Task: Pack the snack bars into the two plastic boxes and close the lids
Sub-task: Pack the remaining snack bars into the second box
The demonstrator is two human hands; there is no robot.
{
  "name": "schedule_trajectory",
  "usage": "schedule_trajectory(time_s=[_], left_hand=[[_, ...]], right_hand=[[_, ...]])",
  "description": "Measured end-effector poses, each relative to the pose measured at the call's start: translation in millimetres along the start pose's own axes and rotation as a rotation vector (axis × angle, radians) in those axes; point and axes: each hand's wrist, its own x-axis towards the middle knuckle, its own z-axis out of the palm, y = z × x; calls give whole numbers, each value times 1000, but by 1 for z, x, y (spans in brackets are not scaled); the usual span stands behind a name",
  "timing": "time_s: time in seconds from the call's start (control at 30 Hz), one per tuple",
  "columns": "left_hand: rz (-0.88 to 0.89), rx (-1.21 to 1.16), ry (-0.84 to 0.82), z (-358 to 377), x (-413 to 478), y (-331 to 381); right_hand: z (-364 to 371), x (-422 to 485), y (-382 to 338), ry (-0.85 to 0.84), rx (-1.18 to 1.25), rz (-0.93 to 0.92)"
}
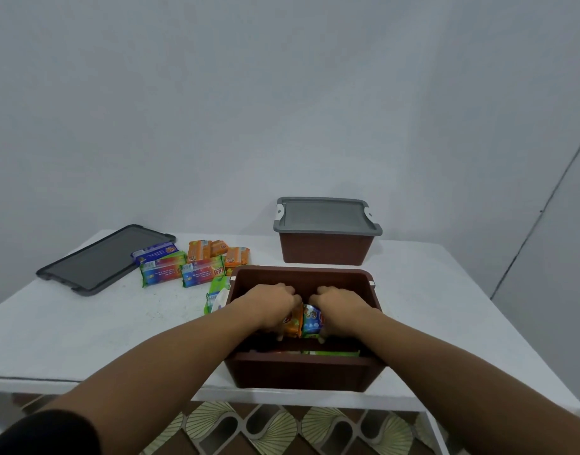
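Note:
An open brown plastic box [301, 372] stands at the table's near edge. Both my hands are inside it. My left hand [272, 305] grips an orange snack bar [291, 323]. Beside it, my right hand [339, 308] grips a blue-green snack bar [311, 320]. More bars lie on the box floor, a green one [331, 353] showing. Loose snack bars [196, 262] lie on the table left of the box, and a green pack [216, 292] leans against the box's left wall. A second brown box with its grey lid [326, 215] on stands behind.
A loose grey lid [101, 259] lies flat at the far left of the white table [85, 323]. A bare wall rises behind the table. Patterned floor tiles [282, 428] show below the near edge.

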Motion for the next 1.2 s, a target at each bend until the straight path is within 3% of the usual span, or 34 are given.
schedule_trajectory(time_s=[0.2, 0.43, 0.63, 0.73, 1.0, 1.2], left_hand=[[-9, -74, 83, -1, -1, -2], [-119, -149, -111, -3, 5, -12], [-110, -196, -110, -4, 0, -15], [-92, -340, -17, -15, -11, -26], [-185, -647, 378, -57, -43, -63], [-229, -702, 480, -59, -58, -93]], right_hand=[[-4, -2, 3, 28, 61, 15], [-7, 1, 9, -75, 178, 109], [-9, -1, 13, -98, 227, 92], [-20, -3, 17, -54, 284, 46], [-69, 2, 21, 374, 518, -59], [-84, 26, -9, 427, 606, -164]])
